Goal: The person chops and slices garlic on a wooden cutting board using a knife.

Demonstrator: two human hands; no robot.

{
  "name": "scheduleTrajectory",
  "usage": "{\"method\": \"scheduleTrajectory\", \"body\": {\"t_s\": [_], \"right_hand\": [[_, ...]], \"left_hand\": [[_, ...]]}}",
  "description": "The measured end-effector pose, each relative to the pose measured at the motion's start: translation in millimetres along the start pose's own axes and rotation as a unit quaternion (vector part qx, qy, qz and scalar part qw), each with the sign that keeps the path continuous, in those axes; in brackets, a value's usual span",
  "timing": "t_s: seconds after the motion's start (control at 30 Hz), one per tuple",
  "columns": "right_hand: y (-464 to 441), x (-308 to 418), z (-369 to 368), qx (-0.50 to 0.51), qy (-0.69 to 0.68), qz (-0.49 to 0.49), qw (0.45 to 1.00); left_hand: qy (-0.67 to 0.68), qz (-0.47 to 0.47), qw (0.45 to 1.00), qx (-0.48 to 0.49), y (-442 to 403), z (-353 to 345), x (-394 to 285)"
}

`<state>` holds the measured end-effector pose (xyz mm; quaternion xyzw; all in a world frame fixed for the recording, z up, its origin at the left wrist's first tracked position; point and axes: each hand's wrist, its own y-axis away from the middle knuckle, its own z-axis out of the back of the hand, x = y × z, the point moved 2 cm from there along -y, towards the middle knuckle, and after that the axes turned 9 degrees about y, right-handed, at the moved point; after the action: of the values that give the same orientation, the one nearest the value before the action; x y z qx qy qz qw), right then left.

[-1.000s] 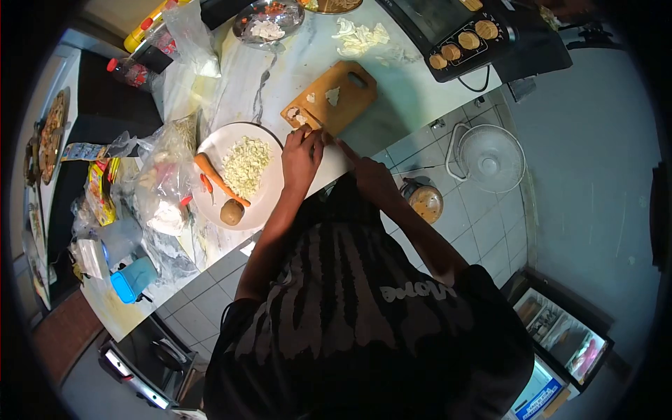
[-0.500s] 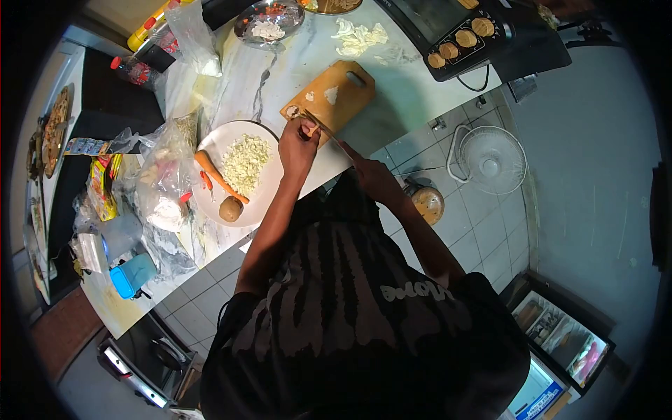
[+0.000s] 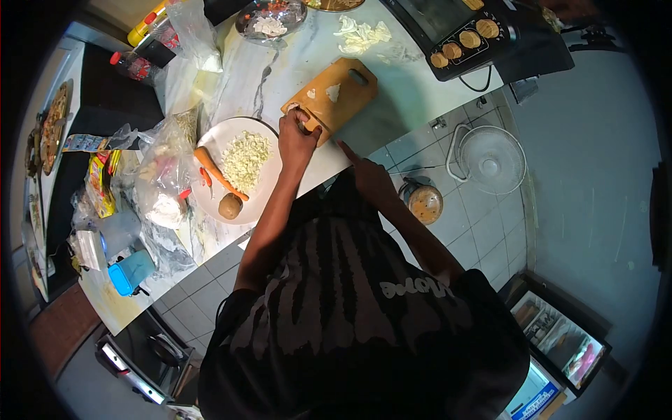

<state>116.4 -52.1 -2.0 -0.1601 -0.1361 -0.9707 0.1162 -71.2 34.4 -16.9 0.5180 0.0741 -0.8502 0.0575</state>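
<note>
Left hand (image 3: 298, 142) bent over left end of cutting board (image 3: 346, 98), right hand (image 3: 371, 178) just off board; can't tell either grip.

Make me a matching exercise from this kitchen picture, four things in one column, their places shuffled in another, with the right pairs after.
Things
1. Long orange carrot
2. Tan wooden cutting board with a handle slot
3. Blue plastic container
4. Black boxy oven with round brown knobs

Places
A. At the fingers of the bare left hand
B. Top right of the marbled white counter
C. On the pale round plate
D. Lower left of that counter

Pairs: 1-C, 2-A, 3-D, 4-B
</note>
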Motion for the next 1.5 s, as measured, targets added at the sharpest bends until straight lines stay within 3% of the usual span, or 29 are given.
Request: {"method": "scheduleTrajectory", "body": {"t_s": [0.1, 0.33, 0.4, 0.57, 1.1, 1.2, 1.27, 1.37, 1.5], "right_hand": [[-9, 5, -7, -0.039, 0.015, -0.003, 0.999], [-14, 11, 4, -0.081, -0.119, 0.002, 0.99], [-14, 12, 5, -0.067, -0.137, -0.016, 0.988], [-17, 10, 6, -0.057, -0.181, -0.035, 0.981], [-19, 16, 2, -0.043, -0.197, -0.05, 0.978], [-20, 18, 4, -0.116, -0.162, -0.017, 0.98], [-22, 17, 3, -0.035, -0.147, -0.053, 0.987], [-37, 14, -5, -0.055, -0.092, -0.016, 0.994], [-23, 16, 0, -0.041, -0.068, -0.038, 0.996]], "left_hand": [[0.017, 0.009, 1.0, 0.009, 0, 0, 1], [-0.002, 0.042, 0.999, 0.034, 0, 8, -15], [-0.052, -0.027, 0.998, 0.032, -3, 8, -13], [-0.065, -0.05, 0.996, 0.04, -12, 2, -10], [-0.042, -0.006, 0.999, 0.015, -18, -3, -10], [-0.029, 0.035, 0.999, 0.021, -20, -3, -9], [-0.021, 0.034, 0.999, 0.019, -20, -2, -9], [-0.011, 0.043, 0.999, 0.023, -24, -3, -8], [-0.022, 0.029, 0.999, 0.008, -24, -5, -7]]}}
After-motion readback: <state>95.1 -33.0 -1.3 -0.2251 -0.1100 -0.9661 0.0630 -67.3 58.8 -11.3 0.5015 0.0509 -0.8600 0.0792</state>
